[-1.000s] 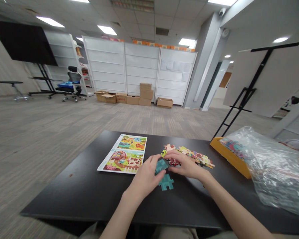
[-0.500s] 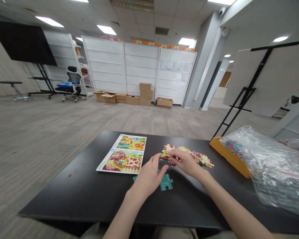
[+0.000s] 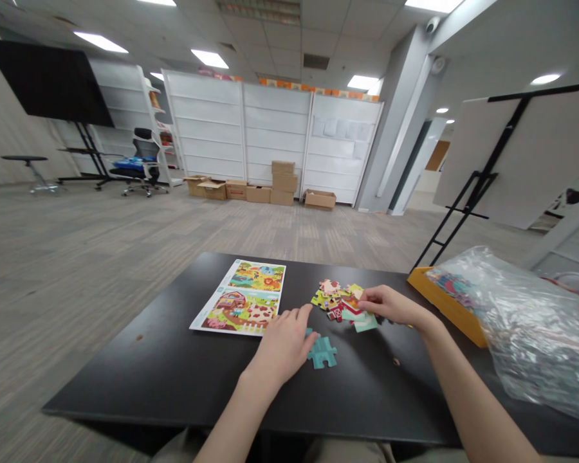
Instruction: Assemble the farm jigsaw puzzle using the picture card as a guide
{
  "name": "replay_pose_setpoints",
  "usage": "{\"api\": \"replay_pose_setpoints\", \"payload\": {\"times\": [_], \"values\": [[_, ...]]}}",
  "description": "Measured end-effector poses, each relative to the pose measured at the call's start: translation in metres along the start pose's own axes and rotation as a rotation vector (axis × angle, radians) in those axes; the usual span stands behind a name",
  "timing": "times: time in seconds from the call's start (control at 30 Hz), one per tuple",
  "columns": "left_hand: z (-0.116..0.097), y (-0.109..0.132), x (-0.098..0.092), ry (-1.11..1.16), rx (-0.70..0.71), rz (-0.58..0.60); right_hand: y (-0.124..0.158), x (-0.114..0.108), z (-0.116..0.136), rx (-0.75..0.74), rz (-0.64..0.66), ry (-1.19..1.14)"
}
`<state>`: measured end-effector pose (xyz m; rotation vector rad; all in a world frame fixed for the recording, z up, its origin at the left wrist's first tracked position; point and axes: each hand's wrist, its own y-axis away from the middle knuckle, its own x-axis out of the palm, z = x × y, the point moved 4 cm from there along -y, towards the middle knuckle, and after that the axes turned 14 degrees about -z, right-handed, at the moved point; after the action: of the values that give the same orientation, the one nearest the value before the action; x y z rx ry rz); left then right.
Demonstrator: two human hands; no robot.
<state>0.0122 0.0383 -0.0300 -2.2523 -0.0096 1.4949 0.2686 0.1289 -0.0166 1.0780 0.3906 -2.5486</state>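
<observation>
Puzzle pieces (image 3: 332,299), right hand (image 3: 393,305) pinching one, left hand (image 3: 284,339) half-spread, bag (image 3: 531,341) over yellow box (image 3: 448,313)

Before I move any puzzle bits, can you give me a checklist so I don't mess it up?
1. Picture sheet face up: ok.
2. Teal piece lying on the table, beside the left hand: ok.
3. Colourful pieces spread apart: not ok, they overlap in a heap.
4. Right hand gripping a piece: cannot tell; its fingers are at the heap's right side.
5. Plastic bag away from both hands: ok.
</observation>
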Motion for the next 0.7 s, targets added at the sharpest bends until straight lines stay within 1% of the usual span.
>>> {"api": "replay_pose_setpoints", "payload": {"times": [0.1, 0.2, 0.4, 0.5, 0.6, 0.7], "values": [[0.001, 0.001, 0.000, -0.012, 0.016, -0.007, -0.002, 0.007, 0.004, -0.042, 0.016, 0.089], [0.000, 0.000, 0.001, -0.014, 0.025, -0.016, -0.006, 0.009, 0.003, -0.054, -0.008, 0.137], [-0.002, 0.000, 0.004, -0.032, 0.035, -0.023, -0.008, 0.003, 0.006, -0.153, -0.124, 0.045], [0.000, 0.000, 0.003, -0.038, 0.037, -0.023, -0.009, 0.004, 0.003, -0.069, -0.172, 0.003], [0.002, 0.001, 0.000, -0.026, 0.034, -0.024, -0.011, 0.003, -0.006, 0.057, -0.285, -0.008], [0.008, 0.001, -0.004, -0.020, 0.025, -0.036, -0.014, 0.002, -0.014, 0.075, -0.380, 0.087]]}}
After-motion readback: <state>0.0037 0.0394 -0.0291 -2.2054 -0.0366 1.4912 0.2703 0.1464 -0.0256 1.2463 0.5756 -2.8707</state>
